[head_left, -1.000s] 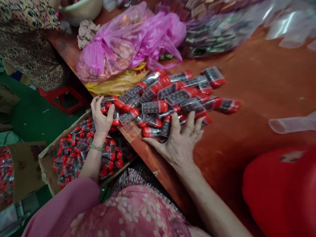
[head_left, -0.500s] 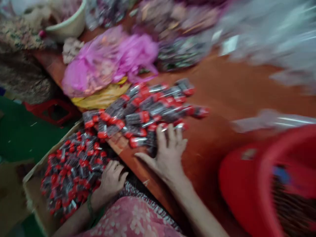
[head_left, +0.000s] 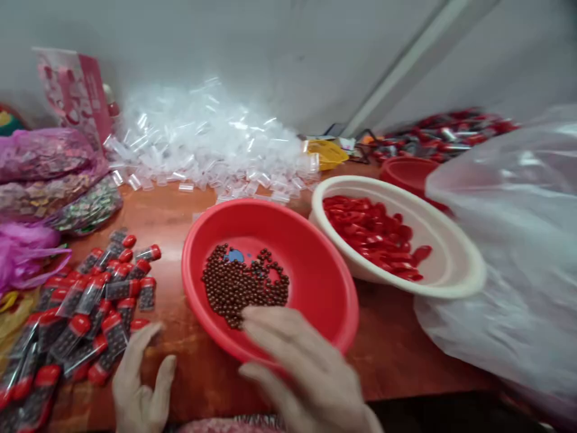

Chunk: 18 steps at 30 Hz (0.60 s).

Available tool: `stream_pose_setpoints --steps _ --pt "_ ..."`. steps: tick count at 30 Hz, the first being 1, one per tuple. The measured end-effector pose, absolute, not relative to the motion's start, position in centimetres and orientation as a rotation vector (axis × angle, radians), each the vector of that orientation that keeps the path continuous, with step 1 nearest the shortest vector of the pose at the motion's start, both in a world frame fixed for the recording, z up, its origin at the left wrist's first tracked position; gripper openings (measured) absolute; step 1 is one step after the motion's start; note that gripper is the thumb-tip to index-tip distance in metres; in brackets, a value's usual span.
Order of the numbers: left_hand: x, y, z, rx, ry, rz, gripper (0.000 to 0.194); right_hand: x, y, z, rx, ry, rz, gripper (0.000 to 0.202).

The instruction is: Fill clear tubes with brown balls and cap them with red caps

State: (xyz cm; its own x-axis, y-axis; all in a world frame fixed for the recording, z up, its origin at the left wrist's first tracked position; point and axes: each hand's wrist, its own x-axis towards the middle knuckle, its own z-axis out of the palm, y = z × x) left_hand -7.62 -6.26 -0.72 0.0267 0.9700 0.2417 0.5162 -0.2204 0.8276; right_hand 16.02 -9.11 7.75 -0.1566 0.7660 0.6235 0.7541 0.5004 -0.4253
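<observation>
My right hand (head_left: 309, 370) reaches over the near rim of a red basin (head_left: 320, 288), fingers stretched and thumb apart, slightly blurred. Inside the basin, small brown beads (head_left: 238, 282) lie heaped towards the left around a blue patch. My left hand (head_left: 142, 382) is low at the table's near side with thumb and fingers spread, and nothing shows in it. Just left of it lies a pile of small clear tubes with red caps (head_left: 90, 307), filled with dark beads; the fingertips are close to the nearest ones, and I cannot tell whether they touch.
A white basin (head_left: 455, 258) of red caps (head_left: 369, 234) tilts beside the red one. Behind is a heap of clear empty tubes (head_left: 211, 138). Filled bags (head_left: 45, 174) sit at left, a large translucent bag (head_left: 518, 258) at right. More red-capped tubes (head_left: 451, 135) lie at the back right.
The view has swung right and up from the box and tube pile to the basins. My right hand has left the pile for the red basin; my left hand has moved from the box to the tabletop.
</observation>
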Motion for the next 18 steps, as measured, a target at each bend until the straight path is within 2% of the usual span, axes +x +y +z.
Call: stream_pose_setpoints --steps 3,6,11,15,18 --pt "-2.0 -3.0 0.4 1.585 1.375 1.078 0.066 22.5 -10.6 7.3 -1.584 -1.665 -0.246 0.027" --pt "1.8 -0.6 1.5 1.381 1.437 1.041 0.08 28.2 -11.9 6.7 -1.73 -1.569 -0.415 0.019" --pt "3.1 1.2 2.2 0.894 1.453 0.967 0.085 36.7 -13.8 6.2 -1.906 -1.441 -0.495 0.019" --pt "2.5 0.6 2.3 0.696 1.374 0.945 0.086 42.7 -13.5 6.6 -1.927 -1.447 -0.335 0.028" --pt "2.2 -0.6 2.3 0.621 1.419 0.957 0.087 45.0 -10.1 8.2 -1.927 -1.605 -0.203 0.031"
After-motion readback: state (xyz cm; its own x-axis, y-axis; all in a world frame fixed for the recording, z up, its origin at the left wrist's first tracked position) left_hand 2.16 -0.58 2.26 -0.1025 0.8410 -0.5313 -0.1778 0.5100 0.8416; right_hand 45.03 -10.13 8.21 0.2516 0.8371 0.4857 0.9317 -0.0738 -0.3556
